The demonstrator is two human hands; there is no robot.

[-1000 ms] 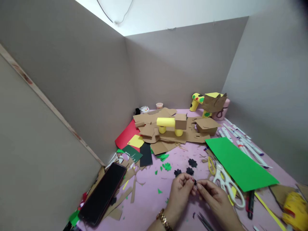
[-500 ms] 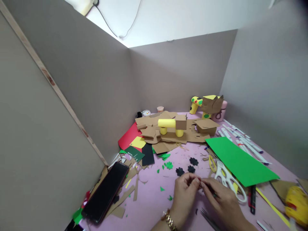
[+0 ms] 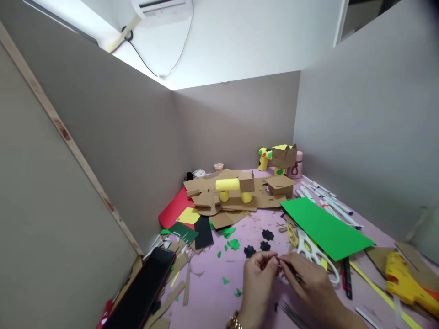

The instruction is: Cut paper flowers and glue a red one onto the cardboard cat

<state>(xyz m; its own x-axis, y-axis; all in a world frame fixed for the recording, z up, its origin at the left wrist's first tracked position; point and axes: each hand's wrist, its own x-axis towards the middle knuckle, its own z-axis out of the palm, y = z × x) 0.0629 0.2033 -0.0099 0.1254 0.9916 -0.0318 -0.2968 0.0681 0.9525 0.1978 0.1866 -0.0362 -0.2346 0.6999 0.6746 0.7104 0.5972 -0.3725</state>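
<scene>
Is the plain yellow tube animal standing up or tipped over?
Standing up: the plain yellow tube animal sits level on top of its short yellow legs.

Has a phone on scraps at the tabletop's near left corner, cardboard toward the back edge with a model on it and a cup behind. Shows a bottle at the far right corner, markers along the right edge, scissors left of a sheet.
</scene>
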